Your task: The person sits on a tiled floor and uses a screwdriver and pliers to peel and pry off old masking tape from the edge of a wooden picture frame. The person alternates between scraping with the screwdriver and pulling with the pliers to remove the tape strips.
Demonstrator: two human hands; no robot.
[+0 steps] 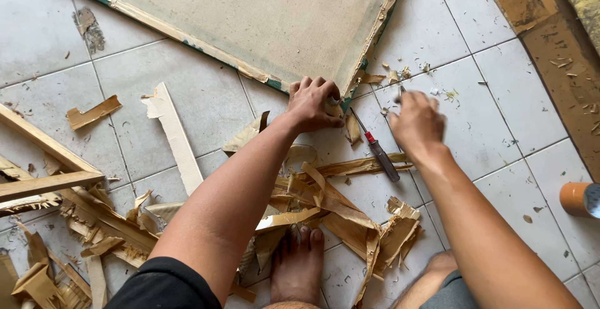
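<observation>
Brown paper tape scraps (337,206) lie heaped across the pale floor tiles (206,102), right in the near middle of the scene, and a bare foot (299,265) is planted among them. Further off, a big flat panel (250,15) with a green-edged frame lies on the floor, its near right corner pointing toward the person. The left hand (312,104) is clamped down on that corner, fingers curled over the edge, gripping it where torn tape hangs off. To the right, the right hand (417,120) is a blur just beside the corner, fingers closed around something thin, with a small dark tip poking out beyond the knuckles; I cannot tell what the tool is. Between the two hands, a screwdriver (376,149) with a red collar and grey handle lies loose on the tile, untouched, its shaft pointing toward the panel corner. Out to the left, a long white strip (177,135) rests on the tiles, a torn brown scrap (92,112) further left, and wooden slats (44,168) are stacked at the left edge with more shredded tape near them. At the far right edge sits an orange roll (578,197), partly cut off by the frame, and a dark wooden strip (550,52) runs along the right.
</observation>
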